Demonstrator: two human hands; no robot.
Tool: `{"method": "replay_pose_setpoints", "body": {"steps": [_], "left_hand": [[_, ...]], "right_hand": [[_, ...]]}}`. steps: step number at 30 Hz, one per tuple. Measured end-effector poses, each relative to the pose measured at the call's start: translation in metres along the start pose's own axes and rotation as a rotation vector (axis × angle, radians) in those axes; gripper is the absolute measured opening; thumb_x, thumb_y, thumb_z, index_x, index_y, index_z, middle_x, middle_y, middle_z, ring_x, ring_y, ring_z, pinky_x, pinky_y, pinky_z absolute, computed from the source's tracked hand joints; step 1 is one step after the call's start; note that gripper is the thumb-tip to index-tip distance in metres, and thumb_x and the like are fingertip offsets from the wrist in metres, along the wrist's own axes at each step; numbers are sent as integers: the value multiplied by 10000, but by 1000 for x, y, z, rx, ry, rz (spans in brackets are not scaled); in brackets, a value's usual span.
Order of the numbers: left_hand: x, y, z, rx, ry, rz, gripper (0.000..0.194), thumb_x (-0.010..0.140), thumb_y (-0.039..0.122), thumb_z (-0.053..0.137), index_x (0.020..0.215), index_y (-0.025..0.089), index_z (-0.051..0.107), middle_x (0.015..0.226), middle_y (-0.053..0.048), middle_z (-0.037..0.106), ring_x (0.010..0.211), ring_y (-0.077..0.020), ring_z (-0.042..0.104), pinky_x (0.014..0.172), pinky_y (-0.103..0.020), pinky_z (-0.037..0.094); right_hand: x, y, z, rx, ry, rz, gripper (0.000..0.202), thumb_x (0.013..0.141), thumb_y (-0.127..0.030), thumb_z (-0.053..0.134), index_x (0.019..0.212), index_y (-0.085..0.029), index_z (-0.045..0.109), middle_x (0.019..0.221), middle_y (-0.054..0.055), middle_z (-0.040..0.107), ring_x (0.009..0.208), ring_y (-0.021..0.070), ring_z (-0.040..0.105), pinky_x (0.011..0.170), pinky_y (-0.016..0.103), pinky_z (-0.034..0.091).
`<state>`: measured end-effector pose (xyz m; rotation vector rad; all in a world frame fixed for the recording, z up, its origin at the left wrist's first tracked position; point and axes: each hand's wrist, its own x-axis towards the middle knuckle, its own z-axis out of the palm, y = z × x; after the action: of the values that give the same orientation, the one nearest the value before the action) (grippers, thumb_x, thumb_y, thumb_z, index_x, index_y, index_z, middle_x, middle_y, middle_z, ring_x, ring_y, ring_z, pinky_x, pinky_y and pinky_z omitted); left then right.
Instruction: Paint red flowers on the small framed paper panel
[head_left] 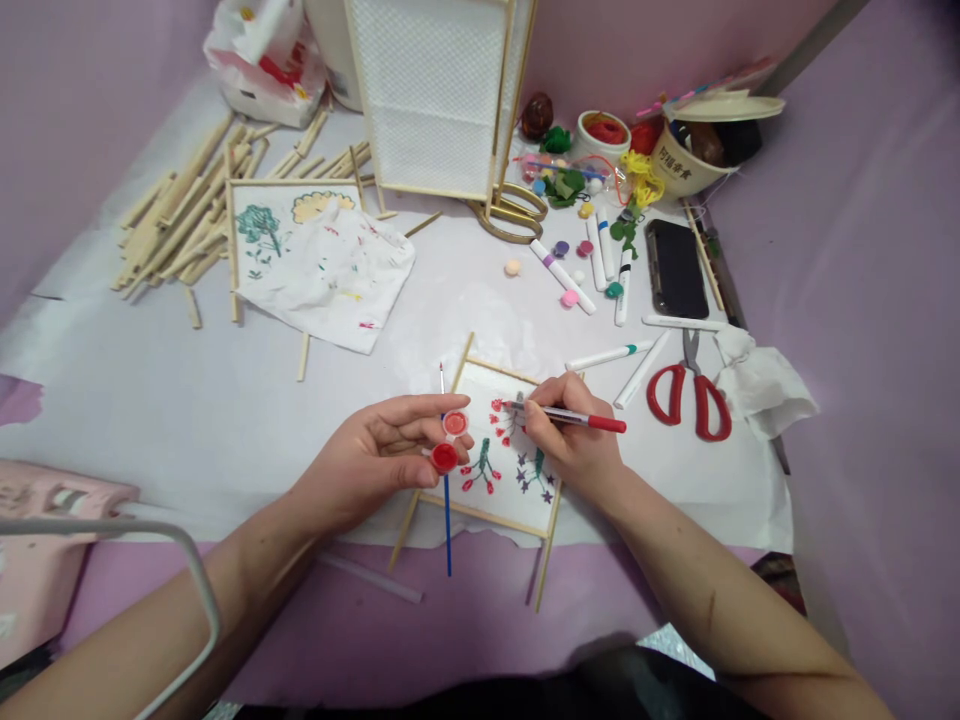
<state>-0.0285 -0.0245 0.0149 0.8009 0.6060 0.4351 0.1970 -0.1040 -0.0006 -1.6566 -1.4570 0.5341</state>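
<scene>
My left hand (pixel 397 445) holds a small open pot of red paint (pixel 444 458), its round lid (pixel 455 423) beside it, and a thin blue paintbrush (pixel 448 520) pointing up between the fingers. A red-capped pen (pixel 581 416) is gripped in my right hand (pixel 571 435), its tip at a red flower on the white panel. That panel (pixel 517 510) has a wooden stick frame and carries drawn red flowers, green stems and dark star shapes. My right hand rests over its right side.
Wooden sticks (pixel 187 220) and a stained cloth (pixel 352 270) lie at the left. A framed white screen (pixel 431 100) stands behind. Markers (pixel 562 275), a phone (pixel 676 268), red scissors (pixel 679 395) and a bowl (pixel 686 165) are at the right.
</scene>
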Motion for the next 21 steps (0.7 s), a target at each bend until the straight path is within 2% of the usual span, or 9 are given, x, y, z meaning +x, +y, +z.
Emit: {"method": "replay_pose_setpoints", "body": {"steps": [21], "left_hand": [[1, -2, -1, 6, 25, -5, 556, 567, 216, 909, 1095, 264, 743, 835, -25, 750, 865, -223, 718, 824, -320, 565]], "right_hand": [[0, 0, -2, -20, 13, 21, 150, 851, -257, 582, 741, -225, 487, 588, -51, 538, 511, 102, 487, 507, 237, 386]]}}
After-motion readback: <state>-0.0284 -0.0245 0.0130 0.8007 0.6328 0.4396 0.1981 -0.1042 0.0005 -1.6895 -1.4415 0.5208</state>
